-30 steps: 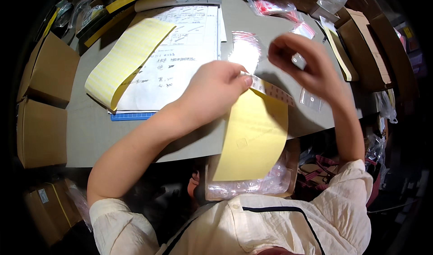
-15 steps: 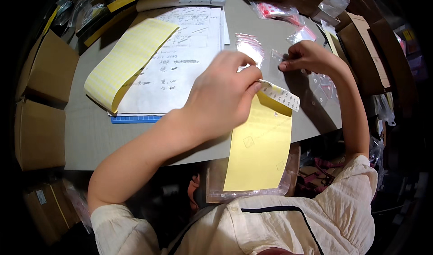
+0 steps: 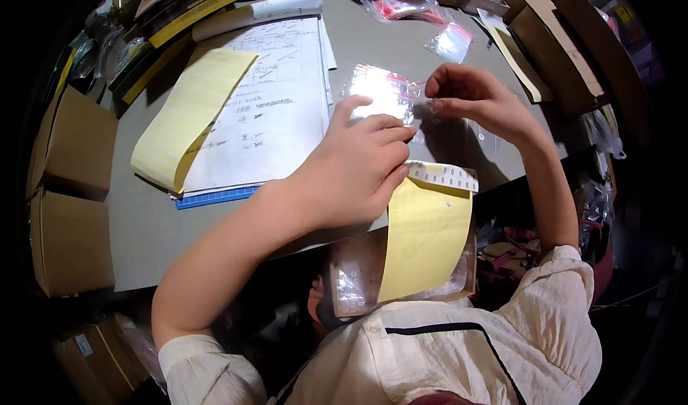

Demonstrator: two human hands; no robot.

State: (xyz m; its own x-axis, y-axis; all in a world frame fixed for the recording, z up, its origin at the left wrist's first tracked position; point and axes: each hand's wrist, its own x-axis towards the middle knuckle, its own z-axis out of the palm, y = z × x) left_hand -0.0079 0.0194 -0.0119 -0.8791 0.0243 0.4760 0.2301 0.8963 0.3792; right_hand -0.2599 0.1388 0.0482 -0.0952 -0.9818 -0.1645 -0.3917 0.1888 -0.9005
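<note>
My left hand (image 3: 351, 161) pinches the top of a yellow label sheet (image 3: 430, 233) between thumb and finger. Small white labels (image 3: 448, 176) line the sheet's curled upper edge, and its lower part hangs over the table's front edge. The forefinger of that hand stretches over a fan of clear zip bags (image 3: 376, 90) with red strips. Close by on the right, my right hand (image 3: 476, 104) has its thumb and fingers closed on the edge of a clear zip bag (image 3: 419, 92). Glare on the bags hides where one ends and another starts.
Written papers (image 3: 279, 111) lie at the left on a blue cutting mat (image 3: 215, 197), with another yellow label sheet (image 3: 193, 111) on top. More zip bags (image 3: 450, 43) lie farther back. Cardboard boxes (image 3: 75, 147) stand left and right. An open box (image 3: 351, 254) sits below the table's front edge.
My right hand has moved left to the fanned bags. My left forefinger has stretched out over them, while the label sheet stays in that hand. The whole view has shifted slightly.
</note>
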